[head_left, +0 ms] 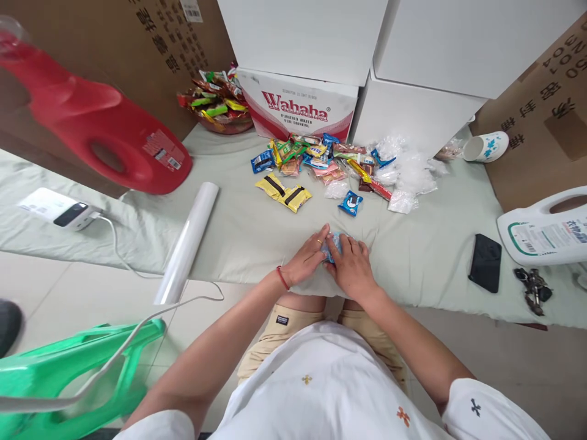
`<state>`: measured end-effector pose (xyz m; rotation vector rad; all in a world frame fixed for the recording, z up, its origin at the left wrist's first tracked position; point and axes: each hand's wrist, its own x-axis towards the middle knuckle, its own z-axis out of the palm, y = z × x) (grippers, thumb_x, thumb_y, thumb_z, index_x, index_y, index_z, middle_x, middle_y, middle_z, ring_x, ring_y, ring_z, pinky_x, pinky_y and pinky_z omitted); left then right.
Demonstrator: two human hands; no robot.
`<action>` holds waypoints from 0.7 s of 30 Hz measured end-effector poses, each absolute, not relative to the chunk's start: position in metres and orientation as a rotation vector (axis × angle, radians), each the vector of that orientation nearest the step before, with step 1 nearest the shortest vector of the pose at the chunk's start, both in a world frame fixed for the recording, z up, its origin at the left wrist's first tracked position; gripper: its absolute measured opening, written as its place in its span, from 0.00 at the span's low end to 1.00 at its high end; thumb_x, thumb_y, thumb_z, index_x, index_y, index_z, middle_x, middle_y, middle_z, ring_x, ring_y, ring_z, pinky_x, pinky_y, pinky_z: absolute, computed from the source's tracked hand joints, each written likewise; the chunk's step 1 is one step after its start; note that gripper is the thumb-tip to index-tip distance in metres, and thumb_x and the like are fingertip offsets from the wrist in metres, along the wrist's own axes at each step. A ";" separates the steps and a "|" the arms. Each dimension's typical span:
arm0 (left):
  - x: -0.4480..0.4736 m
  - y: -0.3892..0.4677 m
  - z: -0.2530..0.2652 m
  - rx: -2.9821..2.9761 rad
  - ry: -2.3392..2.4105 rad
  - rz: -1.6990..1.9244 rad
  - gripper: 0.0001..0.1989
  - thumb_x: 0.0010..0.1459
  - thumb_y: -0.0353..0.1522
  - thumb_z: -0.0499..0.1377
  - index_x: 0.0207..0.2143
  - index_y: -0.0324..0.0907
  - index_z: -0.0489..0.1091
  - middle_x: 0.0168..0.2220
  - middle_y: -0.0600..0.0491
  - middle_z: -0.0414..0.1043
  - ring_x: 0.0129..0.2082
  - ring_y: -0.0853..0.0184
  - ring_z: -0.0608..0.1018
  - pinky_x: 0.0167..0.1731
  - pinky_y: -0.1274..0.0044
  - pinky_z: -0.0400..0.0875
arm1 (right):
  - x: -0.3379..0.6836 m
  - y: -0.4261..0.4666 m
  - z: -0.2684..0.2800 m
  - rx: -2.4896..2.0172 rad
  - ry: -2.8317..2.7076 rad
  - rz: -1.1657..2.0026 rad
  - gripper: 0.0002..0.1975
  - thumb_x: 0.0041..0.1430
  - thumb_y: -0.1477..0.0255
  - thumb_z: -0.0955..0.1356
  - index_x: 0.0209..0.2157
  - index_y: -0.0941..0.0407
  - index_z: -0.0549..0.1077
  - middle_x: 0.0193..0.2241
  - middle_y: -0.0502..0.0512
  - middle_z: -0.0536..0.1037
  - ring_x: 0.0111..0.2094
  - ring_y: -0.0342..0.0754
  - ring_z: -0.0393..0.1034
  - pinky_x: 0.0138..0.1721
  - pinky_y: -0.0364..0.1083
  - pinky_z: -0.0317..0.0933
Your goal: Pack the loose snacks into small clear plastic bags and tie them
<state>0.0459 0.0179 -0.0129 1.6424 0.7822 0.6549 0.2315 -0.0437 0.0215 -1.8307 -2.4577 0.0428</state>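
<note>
Close to the front edge of the cloth-covered surface, a small blue packet (331, 245) lies between my hands, mostly hidden under the fingers. My left hand (308, 255) grips its left side, thumb and fingers pressed in; a red cord circles that wrist. From the right, my right hand (352, 266) presses its fingers down on the same packet. Just beyond it sit a blue snack packet (351, 203) and a pair of yellow packets with black strips (283, 192). Farther back is a pile of mixed snack packets (316, 153), with clear plastic-wrapped bundles (408, 174) beside it.
At left are a red jug (137, 140), a film roll (190, 241), a white cabled device (59, 208) and a green stool (82, 360). A candy bowl (224, 122) and a Wahaha box (298, 104) stand behind. A phone (486, 263), keys (533, 288) and a white bottle (541, 229) lie right.
</note>
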 end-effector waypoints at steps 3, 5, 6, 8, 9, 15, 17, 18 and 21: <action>0.047 0.016 -0.014 1.558 0.783 0.669 0.38 0.66 0.37 0.52 0.74 0.43 0.44 0.76 0.47 0.41 0.74 0.55 0.51 0.73 0.60 0.41 | 0.224 -0.040 0.019 -1.813 -2.480 -0.029 0.30 0.69 0.66 0.64 0.70 0.55 0.59 0.68 0.68 0.61 0.61 0.69 0.58 0.57 0.66 0.56; 0.045 0.018 -0.016 1.468 0.773 0.688 0.38 0.67 0.40 0.52 0.74 0.44 0.43 0.76 0.47 0.39 0.75 0.54 0.49 0.73 0.60 0.44 | 0.226 -0.039 0.018 -1.754 -2.500 -0.056 0.31 0.69 0.66 0.64 0.71 0.53 0.57 0.70 0.64 0.59 0.60 0.69 0.59 0.56 0.66 0.57; 0.044 0.019 -0.017 1.431 0.769 0.695 0.38 0.67 0.41 0.52 0.74 0.44 0.43 0.76 0.47 0.39 0.75 0.53 0.50 0.72 0.59 0.45 | 0.228 -0.039 0.018 -1.719 -2.511 -0.071 0.31 0.70 0.65 0.64 0.71 0.52 0.57 0.71 0.62 0.59 0.59 0.68 0.59 0.57 0.67 0.56; 0.043 0.021 -0.017 1.370 0.749 0.696 0.39 0.67 0.43 0.53 0.74 0.44 0.43 0.76 0.45 0.40 0.74 0.52 0.52 0.72 0.59 0.48 | 0.235 -0.040 0.016 -1.647 -2.541 -0.107 0.30 0.70 0.65 0.64 0.70 0.50 0.59 0.71 0.59 0.58 0.58 0.67 0.60 0.59 0.67 0.54; 0.043 0.022 -0.017 1.344 0.733 0.697 0.40 0.67 0.44 0.53 0.75 0.44 0.42 0.76 0.43 0.41 0.73 0.52 0.54 0.71 0.59 0.49 | 0.239 -0.040 0.014 -1.611 -2.560 -0.119 0.28 0.70 0.66 0.64 0.70 0.50 0.60 0.70 0.59 0.60 0.58 0.67 0.60 0.60 0.68 0.53; 0.043 0.025 -0.014 1.341 0.679 0.649 0.43 0.66 0.46 0.54 0.75 0.41 0.41 0.73 0.40 0.50 0.72 0.51 0.57 0.71 0.58 0.49 | 0.252 -0.042 0.009 -1.497 -2.538 -0.168 0.28 0.68 0.74 0.64 0.69 0.57 0.61 0.68 0.65 0.62 0.60 0.63 0.60 0.58 0.61 0.58; 0.042 0.027 -0.012 1.366 0.732 0.641 0.42 0.66 0.47 0.54 0.74 0.42 0.43 0.74 0.43 0.47 0.74 0.53 0.53 0.72 0.59 0.45 | 0.250 -0.039 0.016 -1.455 -2.587 -0.192 0.30 0.68 0.77 0.62 0.70 0.53 0.58 0.71 0.64 0.57 0.59 0.62 0.61 0.57 0.61 0.59; 0.042 0.028 -0.011 1.370 0.763 0.647 0.41 0.66 0.47 0.54 0.74 0.43 0.44 0.75 0.45 0.46 0.74 0.54 0.52 0.72 0.59 0.44 | 0.249 -0.037 0.022 -1.432 -2.638 -0.182 0.31 0.68 0.78 0.61 0.70 0.50 0.58 0.71 0.62 0.55 0.58 0.61 0.62 0.55 0.61 0.61; 0.042 0.031 -0.009 1.335 0.801 0.671 0.38 0.64 0.47 0.57 0.73 0.48 0.50 0.75 0.48 0.46 0.74 0.54 0.52 0.71 0.58 0.47 | 0.247 -0.031 0.036 -1.402 -2.787 -0.051 0.31 0.67 0.79 0.60 0.69 0.48 0.60 0.70 0.58 0.60 0.55 0.60 0.64 0.48 0.57 0.66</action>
